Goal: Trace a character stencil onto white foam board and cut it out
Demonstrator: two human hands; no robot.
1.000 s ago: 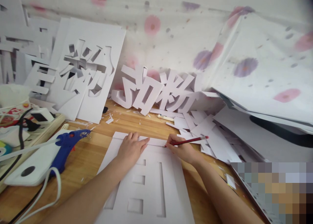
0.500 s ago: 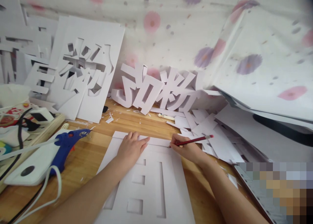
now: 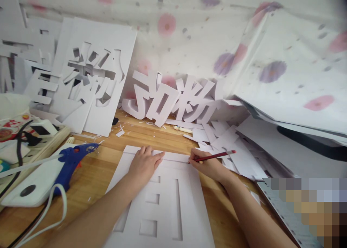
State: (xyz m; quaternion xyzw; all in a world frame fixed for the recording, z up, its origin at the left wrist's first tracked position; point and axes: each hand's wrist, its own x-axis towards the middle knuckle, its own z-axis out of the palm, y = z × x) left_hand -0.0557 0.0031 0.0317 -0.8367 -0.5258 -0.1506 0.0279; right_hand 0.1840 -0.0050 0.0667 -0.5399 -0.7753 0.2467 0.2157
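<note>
A white foam board [image 3: 164, 219] with rectangular cut-outs lies on the wooden table in front of me. Across its far end rests a narrow white strip [image 3: 176, 157]. My left hand [image 3: 143, 163] lies flat there, thumb and fingers apart, its fingertips pressing on the strip. Near the strip's right end, my right hand [image 3: 204, 164] grips a dark red pencil [image 3: 215, 156] with a pink eraser end. The pencil's tip points left and meets the board close to the strip's edge.
A blue glue gun [image 3: 72, 165] lies on a white device at left, beside a cluttered tray with cables. Cut-out white characters [image 3: 162, 100] and cut sheets [image 3: 121, 42] stand along the back. Scraps [image 3: 225, 139] pile up at right, near a metal-edged panel [image 3: 284, 213].
The whole scene has shifted slightly left with the camera. Both hands, the strip and the pencil keep nearly the same places on the board.
</note>
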